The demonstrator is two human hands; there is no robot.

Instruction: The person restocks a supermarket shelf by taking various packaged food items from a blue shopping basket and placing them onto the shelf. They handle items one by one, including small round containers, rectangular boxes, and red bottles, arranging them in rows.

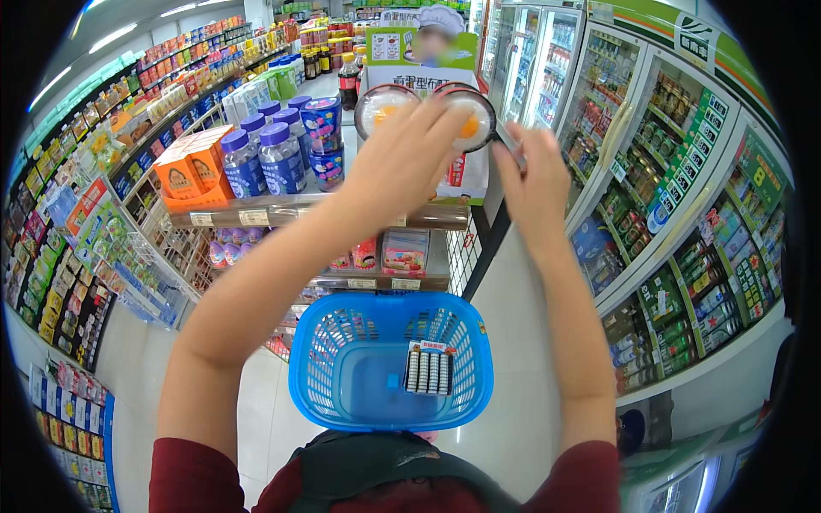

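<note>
Two round egg-in-a-pan packages with clear covers, the left one (378,112) and the right one (478,118), sit side by side in a white cardboard display box (471,183). Across their fronts reaches my left hand (410,151), its fingertips over the right package. Whether those fingers grip it is hidden. Just right of that package is my right hand (533,173), blurred, thumb and fingers apart with nothing seen between them. Below my arms is a blue plastic basket (391,420), holding one pack of small stacked white discs (428,370).
On the shelf (308,208), purple-lidded jars (282,157), orange boxes (192,163) and blue tubs (322,125) stand left of the display. Glass-door drink coolers (660,147) line the right side. A wire rack (170,250) and stocked shelves (64,256) are at left, with tiled floor (519,333) between.
</note>
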